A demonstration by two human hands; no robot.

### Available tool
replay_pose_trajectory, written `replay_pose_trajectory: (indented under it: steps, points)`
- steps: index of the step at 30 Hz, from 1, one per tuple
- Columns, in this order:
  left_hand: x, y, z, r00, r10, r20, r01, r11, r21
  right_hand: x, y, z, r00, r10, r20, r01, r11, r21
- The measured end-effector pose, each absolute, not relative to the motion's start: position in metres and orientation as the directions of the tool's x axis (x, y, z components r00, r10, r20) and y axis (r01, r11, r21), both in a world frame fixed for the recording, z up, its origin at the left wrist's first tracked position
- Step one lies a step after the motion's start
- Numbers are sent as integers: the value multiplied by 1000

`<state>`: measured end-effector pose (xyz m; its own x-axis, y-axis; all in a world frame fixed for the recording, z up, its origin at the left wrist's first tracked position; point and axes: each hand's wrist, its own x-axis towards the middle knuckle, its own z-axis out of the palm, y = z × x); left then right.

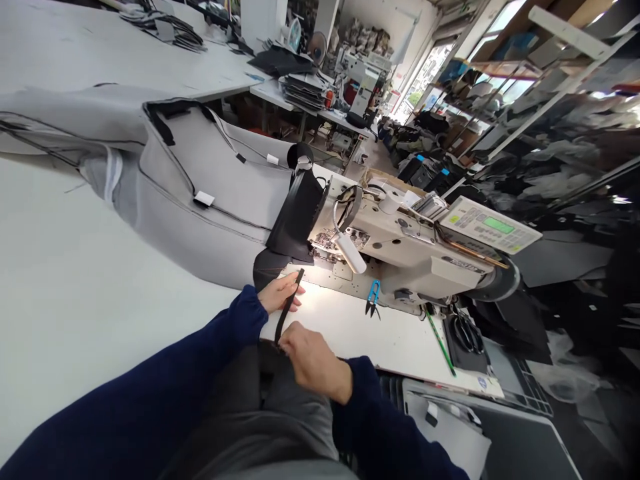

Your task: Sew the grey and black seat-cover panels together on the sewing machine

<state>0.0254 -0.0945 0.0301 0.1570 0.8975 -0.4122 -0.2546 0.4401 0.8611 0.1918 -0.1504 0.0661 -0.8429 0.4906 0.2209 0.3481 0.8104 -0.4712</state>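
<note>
A narrow black strip (289, 312) runs between my two hands, over the near edge of the white machine table. My left hand (280, 293) has its upper part between thumb and fingers. The lower end is pinched in my right hand (314, 360). Just beyond my left hand lies a black stitched piece (295, 217), joined to a large grey padded fabric (235, 193) with dark seams and small white tabs. That black piece reaches the needle area of the sewing machine (410, 247), lit by a small white lamp (351, 253).
Blue thread snips (373, 293) lie on the machine bed. Right of them are a green stick (441, 343) and black-handled scissors (469, 333). A control panel (493, 225) tops the machine. Shelves of bagged material stand right; stacked dark pieces (303, 91) sit on a back table.
</note>
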Motion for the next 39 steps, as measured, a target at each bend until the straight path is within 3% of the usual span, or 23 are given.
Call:
replay_pose_trajectory:
  steps: [2,6,8,15,20,23,28,33,36,39]
  points:
    - [24,-98,31,169,914,-369,-164,395,904,191,-157,67,-810,515,282,298,774,-558]
    - [23,-112,28,216,930,-297,-33,311,950,198,-133,63,-476,789,388,452,598,-662]
    - [23,-117,27,246,923,-295,36,295,955,202,-118,59,-359,850,386,499,524,-690]
    - [22,-122,31,315,897,-309,146,275,950,194,-105,49,-336,864,376,438,496,-750]
    - [25,-125,41,231,971,-63,409,-38,912,187,-108,46,-283,871,400,414,488,-768]
    - [27,-125,41,260,965,-37,500,-102,860,185,-110,44,-245,893,378,350,445,-824]
    - [27,-124,36,259,966,-21,554,-131,822,185,-112,39,-195,954,229,220,270,-937]
    - [22,-122,38,220,969,110,525,-213,824,183,-115,38,-150,974,172,157,195,-968]
    - [18,-121,44,137,986,99,477,-153,866,182,-117,39,-147,971,189,160,212,-964]
    - [10,-119,52,92,990,103,475,-134,870,186,-111,38,-230,926,300,298,361,-884]
